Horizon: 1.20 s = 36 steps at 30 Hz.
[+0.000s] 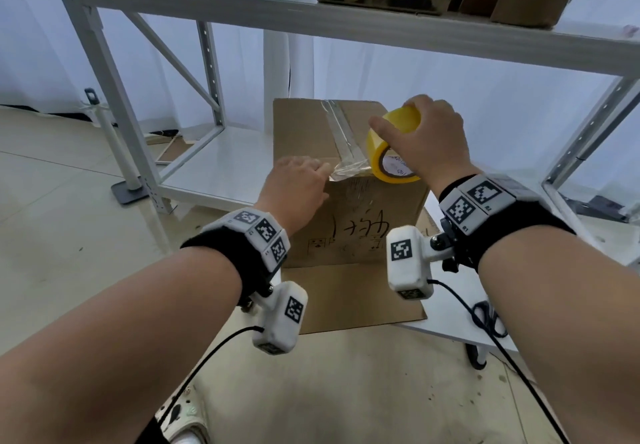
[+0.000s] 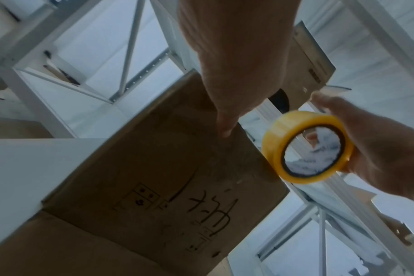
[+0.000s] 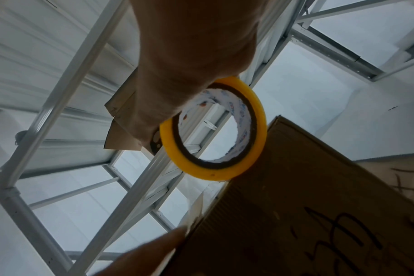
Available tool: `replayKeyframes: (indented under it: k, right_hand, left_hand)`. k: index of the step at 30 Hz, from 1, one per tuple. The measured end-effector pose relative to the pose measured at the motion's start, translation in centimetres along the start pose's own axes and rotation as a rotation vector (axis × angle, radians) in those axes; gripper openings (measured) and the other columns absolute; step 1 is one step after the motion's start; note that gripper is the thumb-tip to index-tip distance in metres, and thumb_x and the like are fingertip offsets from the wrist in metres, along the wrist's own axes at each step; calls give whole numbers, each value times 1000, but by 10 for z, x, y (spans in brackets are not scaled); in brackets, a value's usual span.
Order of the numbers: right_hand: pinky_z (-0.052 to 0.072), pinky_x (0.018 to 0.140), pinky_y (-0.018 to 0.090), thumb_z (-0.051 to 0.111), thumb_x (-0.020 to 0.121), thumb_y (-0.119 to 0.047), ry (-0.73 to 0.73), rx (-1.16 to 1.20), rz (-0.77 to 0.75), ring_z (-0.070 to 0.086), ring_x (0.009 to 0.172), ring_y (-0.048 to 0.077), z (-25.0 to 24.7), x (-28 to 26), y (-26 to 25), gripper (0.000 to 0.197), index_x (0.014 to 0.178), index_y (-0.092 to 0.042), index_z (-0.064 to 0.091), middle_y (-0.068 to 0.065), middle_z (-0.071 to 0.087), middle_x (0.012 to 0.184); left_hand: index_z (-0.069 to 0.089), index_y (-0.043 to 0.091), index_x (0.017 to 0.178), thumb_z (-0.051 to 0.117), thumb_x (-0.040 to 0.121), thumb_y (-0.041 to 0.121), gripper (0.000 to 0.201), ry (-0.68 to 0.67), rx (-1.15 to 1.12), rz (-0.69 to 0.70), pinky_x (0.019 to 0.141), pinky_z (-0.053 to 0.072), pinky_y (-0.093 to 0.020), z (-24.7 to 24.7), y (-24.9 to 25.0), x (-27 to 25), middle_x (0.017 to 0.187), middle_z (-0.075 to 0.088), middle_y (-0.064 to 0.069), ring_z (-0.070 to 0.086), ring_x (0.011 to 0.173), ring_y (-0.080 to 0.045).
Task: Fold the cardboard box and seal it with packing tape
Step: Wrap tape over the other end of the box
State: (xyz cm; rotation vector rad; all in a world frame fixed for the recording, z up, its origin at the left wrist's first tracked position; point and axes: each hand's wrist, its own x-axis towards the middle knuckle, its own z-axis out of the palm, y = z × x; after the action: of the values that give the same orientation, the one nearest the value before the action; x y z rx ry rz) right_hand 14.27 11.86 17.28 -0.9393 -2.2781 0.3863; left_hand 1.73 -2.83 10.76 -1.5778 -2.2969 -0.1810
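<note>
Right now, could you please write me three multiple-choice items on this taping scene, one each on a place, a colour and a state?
1. Where is the tape roll?
A. at the near top edge of the cardboard box
B. on the floor
C. on the upper shelf

2. What colour is the roll?
A. blue
B. yellow
C. red

3. What is the right hand doing?
A. hanging idle
B. pressing flat on the floor
C. gripping the roll

Answers:
1. A, since the head view shows the roll at the box's front top edge, at the end of the clear tape strip.
2. B, yellow in all views.
3. C, its fingers curl round the roll, while the left hand rests at the tape end.
</note>
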Motion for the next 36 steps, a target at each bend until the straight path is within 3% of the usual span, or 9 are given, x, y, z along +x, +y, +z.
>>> replayKeyframes:
  k: [5, 10, 14, 16, 21, 26, 28, 32, 36]
  right_hand:
    - [35, 101, 35, 65, 84, -45, -32, 208, -1, 39, 128, 23, -4, 0, 19, 69, 142, -20, 38, 9, 43, 139]
    - [50, 79, 27, 74, 79, -40, -97, 595, 194, 59, 102, 18, -1, -4, 43, 58, 124, -16, 46, 1, 56, 112]
    - [50, 91, 43, 71, 84, -27, -131, 563, 247, 61, 104, 26, 19, -6, 63, 33, 111, -14, 59, 9, 65, 110]
    - [49, 93, 43, 65, 89, -22, -125, 589, 308, 60, 106, 29, 26, -5, 64, 23, 110, -13, 62, 12, 65, 110]
    - [50, 78, 35, 61, 87, -26, -117, 524, 362, 62, 95, 28, 23, -2, 58, 11, 91, -16, 64, 9, 66, 95]
    - [47, 70, 37, 54, 85, -32, -144, 350, 315, 60, 83, 32, 21, -12, 36, 24, 80, -11, 64, 10, 63, 80]
    - [45, 73, 35, 52, 87, -33, -168, 268, 288, 58, 84, 29, 25, -19, 21, 25, 85, -11, 62, 7, 60, 82]
    - [43, 81, 35, 54, 87, -24, -110, 185, 279, 51, 98, 27, 28, -24, -4, 39, 123, -16, 42, 8, 54, 108]
    - [36, 103, 35, 59, 76, 4, 82, 206, -94, 38, 127, 25, 20, -25, -9, 79, 145, -21, 28, 9, 37, 139]
  left_hand:
    - [46, 12, 137, 48, 98, 24, 41, 14, -16, -8, 104, 39, -33, 8, 12, 21, 139, 51, -5, 49, 127, -20]
    - [37, 12, 143, 42, 101, 30, 47, 24, 1, 26, 109, 32, -32, 16, 5, 20, 146, 42, -5, 41, 134, -18]
    - [35, 14, 145, 41, 101, 31, 47, 16, -26, 20, 110, 33, -32, 20, 0, 26, 148, 40, -2, 39, 135, -16]
    - [34, 16, 145, 42, 101, 31, 48, 8, -31, 21, 110, 34, -32, 22, -2, 29, 148, 39, -1, 38, 136, -15]
    - [36, 18, 144, 42, 100, 31, 46, 9, -37, 59, 109, 36, -32, 22, -9, 26, 147, 40, 1, 39, 135, -13]
    - [39, 22, 143, 42, 100, 34, 45, -6, -38, 93, 105, 35, -27, 7, -36, 11, 146, 42, 7, 41, 133, -10]
    - [39, 22, 143, 41, 100, 33, 45, -59, -42, 70, 104, 36, -30, 3, -52, 4, 147, 41, 6, 41, 134, -13]
    - [47, 15, 138, 46, 98, 29, 43, -45, -9, -64, 97, 40, -40, 7, -56, -4, 132, 50, -6, 46, 120, -28]
    - [49, 11, 134, 47, 98, 25, 39, 15, -56, -133, 94, 42, -36, 14, -38, -8, 124, 50, -9, 45, 117, -27]
